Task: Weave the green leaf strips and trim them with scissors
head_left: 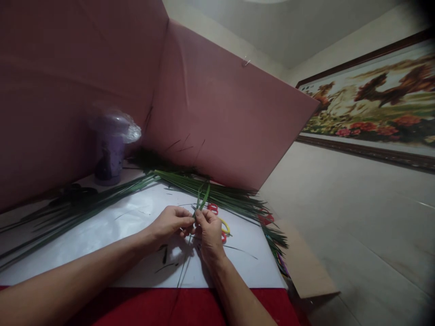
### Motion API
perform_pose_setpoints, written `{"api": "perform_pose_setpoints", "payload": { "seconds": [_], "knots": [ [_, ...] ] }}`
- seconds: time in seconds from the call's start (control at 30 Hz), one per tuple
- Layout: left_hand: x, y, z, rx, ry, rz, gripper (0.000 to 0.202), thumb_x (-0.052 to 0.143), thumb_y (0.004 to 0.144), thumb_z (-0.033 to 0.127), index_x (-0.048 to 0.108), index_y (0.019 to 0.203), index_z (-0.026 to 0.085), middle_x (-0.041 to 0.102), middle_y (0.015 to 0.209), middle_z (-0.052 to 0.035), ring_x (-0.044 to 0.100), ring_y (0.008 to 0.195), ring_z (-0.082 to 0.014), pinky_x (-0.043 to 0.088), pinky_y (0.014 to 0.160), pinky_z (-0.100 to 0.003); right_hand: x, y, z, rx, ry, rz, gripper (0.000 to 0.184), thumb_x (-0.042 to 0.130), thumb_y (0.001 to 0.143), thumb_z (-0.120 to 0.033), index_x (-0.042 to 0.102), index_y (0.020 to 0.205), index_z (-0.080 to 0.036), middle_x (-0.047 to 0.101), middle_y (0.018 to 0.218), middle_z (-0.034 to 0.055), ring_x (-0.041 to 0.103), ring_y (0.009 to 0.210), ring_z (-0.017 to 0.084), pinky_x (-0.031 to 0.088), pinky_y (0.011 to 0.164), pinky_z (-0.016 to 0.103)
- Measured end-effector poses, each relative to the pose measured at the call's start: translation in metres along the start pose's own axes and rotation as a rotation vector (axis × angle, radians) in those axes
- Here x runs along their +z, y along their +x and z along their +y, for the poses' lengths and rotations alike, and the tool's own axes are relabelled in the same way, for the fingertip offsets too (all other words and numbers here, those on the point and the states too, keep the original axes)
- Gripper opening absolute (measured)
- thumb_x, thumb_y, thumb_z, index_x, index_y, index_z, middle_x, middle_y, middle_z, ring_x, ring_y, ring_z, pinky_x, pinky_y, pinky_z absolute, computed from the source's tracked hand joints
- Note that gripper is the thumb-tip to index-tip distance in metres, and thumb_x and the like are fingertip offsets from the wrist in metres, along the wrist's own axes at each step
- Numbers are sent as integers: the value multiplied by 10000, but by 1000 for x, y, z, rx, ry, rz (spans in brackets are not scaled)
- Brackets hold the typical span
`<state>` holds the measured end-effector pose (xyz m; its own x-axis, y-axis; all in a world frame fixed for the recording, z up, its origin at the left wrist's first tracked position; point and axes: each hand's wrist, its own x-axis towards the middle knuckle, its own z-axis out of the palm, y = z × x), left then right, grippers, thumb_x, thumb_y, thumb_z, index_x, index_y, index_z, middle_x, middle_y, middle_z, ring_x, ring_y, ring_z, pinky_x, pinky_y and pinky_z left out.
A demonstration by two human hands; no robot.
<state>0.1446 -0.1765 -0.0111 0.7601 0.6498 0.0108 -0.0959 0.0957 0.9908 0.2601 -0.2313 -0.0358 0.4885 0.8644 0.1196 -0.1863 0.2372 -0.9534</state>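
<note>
Green leaf strips [204, 197] stand up between my two hands, with thin ends trailing down towards the table's front edge. My left hand [174, 221] pinches them from the left, thumb and fingers pressed together. From the other side my right hand [210, 228] grips the same strips between thumb and fingers. The fingertips of both hands nearly meet, and the exact crossing of the strips there is partly hidden. Just beyond my right hand lie scissors with red handles [213, 208] and a yellow ring-shaped piece [225, 226], partly covered by the hand.
Long green leaves [234, 198] lie in bundles along the back and left of the white board [112, 231]. A purple container [110, 156] with plastic film stands at back left. Pink panels [217, 108] rise behind. Red cloth [142, 308] covers the front edge. Leaf scraps lie about.
</note>
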Motion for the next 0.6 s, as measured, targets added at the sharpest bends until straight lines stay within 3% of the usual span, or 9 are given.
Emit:
{"api": "perform_pose_setpoints", "payload": {
  "seconds": [0.3, 0.43, 0.6],
  "knots": [
    [-1, 0, 1, 0, -30, 34, 174, 623, 633, 269, 552, 556, 130, 617, 529, -31, 465, 442, -89, 323, 485, -227, -3, 3, 7, -29, -40, 11, 332, 613, 732, -480, 502, 670, -172, 450, 518, -66, 331, 346, 44, 200, 335, 177],
    [-3, 2, -2, 8, -24, 54, 157, 608, 637, 259, 555, 569, 128, 627, 533, -37, 469, 440, -89, 320, 481, -224, -4, 1, 1, -232, -223, 151, 247, 630, 736, -390, 544, 680, -166, 490, 551, -48, 416, 464, 76, 332, 453, 196],
    [1, 1, 1, 21, 58, 72, 143, 604, 599, 255, 556, 555, 128, 602, 479, -23, 440, 414, -84, 309, 465, -222, 2, -8, -13, -414, -461, 135, 135, 619, 746, -293, 601, 735, -160, 595, 681, 5, 518, 639, 133, 393, 612, 241]
  ]
}}
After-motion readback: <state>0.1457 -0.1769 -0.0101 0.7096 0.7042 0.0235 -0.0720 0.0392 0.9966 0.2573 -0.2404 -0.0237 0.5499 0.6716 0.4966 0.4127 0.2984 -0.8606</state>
